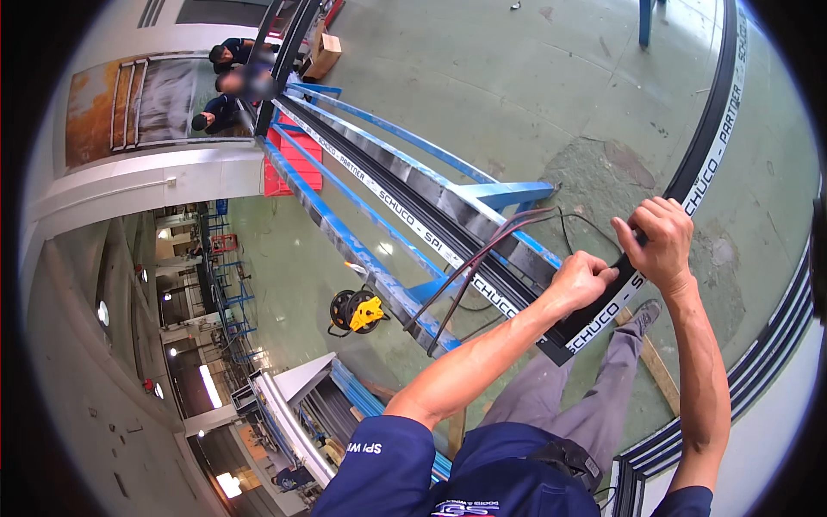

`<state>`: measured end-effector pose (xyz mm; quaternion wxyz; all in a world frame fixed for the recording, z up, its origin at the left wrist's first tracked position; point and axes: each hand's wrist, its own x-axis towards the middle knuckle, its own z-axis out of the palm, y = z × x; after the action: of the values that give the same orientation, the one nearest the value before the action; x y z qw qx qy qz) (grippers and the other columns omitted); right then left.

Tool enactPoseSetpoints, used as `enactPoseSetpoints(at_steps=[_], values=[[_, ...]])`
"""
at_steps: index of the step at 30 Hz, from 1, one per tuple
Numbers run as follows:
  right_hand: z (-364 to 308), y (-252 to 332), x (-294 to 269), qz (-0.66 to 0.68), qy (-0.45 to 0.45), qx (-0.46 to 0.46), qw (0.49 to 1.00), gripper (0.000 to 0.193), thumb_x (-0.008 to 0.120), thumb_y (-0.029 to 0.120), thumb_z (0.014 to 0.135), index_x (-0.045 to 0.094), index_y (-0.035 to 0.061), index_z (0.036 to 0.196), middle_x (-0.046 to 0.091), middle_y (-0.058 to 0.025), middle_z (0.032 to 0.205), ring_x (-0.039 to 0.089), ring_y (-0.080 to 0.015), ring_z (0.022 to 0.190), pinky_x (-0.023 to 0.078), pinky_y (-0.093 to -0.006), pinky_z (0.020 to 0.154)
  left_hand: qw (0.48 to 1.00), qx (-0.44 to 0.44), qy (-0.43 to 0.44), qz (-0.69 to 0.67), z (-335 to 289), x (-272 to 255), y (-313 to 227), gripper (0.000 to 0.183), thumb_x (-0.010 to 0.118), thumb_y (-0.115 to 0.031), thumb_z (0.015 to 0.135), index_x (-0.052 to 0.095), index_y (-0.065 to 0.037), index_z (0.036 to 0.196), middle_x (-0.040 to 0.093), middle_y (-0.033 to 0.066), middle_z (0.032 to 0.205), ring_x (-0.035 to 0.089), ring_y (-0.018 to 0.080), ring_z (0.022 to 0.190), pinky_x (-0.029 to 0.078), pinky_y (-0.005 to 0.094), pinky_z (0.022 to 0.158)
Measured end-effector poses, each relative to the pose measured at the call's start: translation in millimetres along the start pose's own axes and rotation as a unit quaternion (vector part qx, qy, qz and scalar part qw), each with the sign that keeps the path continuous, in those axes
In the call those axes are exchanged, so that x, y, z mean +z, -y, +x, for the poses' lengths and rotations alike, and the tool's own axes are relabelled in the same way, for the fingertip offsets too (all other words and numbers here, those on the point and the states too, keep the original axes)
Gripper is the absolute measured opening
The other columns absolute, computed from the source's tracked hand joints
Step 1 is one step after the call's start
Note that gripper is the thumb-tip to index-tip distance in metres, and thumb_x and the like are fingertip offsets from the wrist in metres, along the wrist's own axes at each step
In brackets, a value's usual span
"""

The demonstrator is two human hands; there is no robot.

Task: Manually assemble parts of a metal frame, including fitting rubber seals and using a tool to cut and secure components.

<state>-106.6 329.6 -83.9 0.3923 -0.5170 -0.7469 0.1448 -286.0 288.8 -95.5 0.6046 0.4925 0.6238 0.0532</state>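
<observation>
A black window or door frame lies on a trestle, with white printed film along its bars. My right hand is closed over the frame's right bar, just above the near corner, its thumb toward the inner side. My left hand is pinched at the inner edge of that same bar, close to the corner; what its fingertips hold, if anything, is hidden. The frame's other bar runs away to the far left. Dark red and black cables hang across it and the trestle.
A blue trestle bears the frame. A yellow and black cable reel sits on the green floor at left. Several people are at the far left end. Dark profiles are stacked at right. A wooden strip lies by my foot.
</observation>
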Motion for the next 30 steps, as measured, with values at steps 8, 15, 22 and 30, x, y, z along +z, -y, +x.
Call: enactPoseSetpoints(at_steps=[8,15,22,30], values=[[-2,-3,0,-0.007,0.009,0.004,1.000,0.034,0.081,0.020,0.077,0.055,0.0075,0.061,0.050,-0.0049,0.060,0.050,-0.0261,0.059,0.037,-0.0394,0.059,0.991,-0.037,0.101,-0.074,10,-2,2,0.030,0.061,-0.022,0.102,0.071,0.000,0.084,0.060,-0.0025,0.068,0.049,0.0066,0.061,0.037,0.0324,0.051],[-1,-5,-5,0.012,-0.008,-0.002,1.000,0.034,0.081,0.020,0.076,0.054,0.0076,0.061,0.049,-0.0043,0.060,0.049,-0.0252,0.059,0.036,-0.0388,0.058,0.993,-0.014,0.081,0.084,6,-10,-25,0.030,0.061,-0.021,0.098,0.066,0.004,0.082,0.064,0.0141,0.067,0.060,0.0194,0.062,0.048,0.0418,0.059],[-3,-5,-9,-0.030,0.042,-0.004,0.999,0.039,0.082,0.025,0.078,0.052,0.0069,0.060,0.052,-0.0059,0.060,0.053,-0.0272,0.058,0.040,-0.0407,0.058,0.987,0.035,0.024,0.156,12,4,-15,0.021,0.072,-0.023,0.084,0.078,-0.004,0.089,0.073,0.0244,0.092,0.072,0.0402,0.093,0.057,0.0493,0.085],[5,-8,1,-0.079,0.135,-0.009,0.988,0.027,0.076,0.023,0.085,0.062,0.0078,0.067,0.059,-0.0056,0.066,0.060,-0.0265,0.065,0.043,-0.0395,0.061,0.992,0.109,0.010,0.063,14,-3,17,0.027,0.062,-0.025,0.093,0.073,-0.001,0.093,0.072,0.0252,0.090,0.069,0.0447,0.091,0.054,0.0507,0.081]])
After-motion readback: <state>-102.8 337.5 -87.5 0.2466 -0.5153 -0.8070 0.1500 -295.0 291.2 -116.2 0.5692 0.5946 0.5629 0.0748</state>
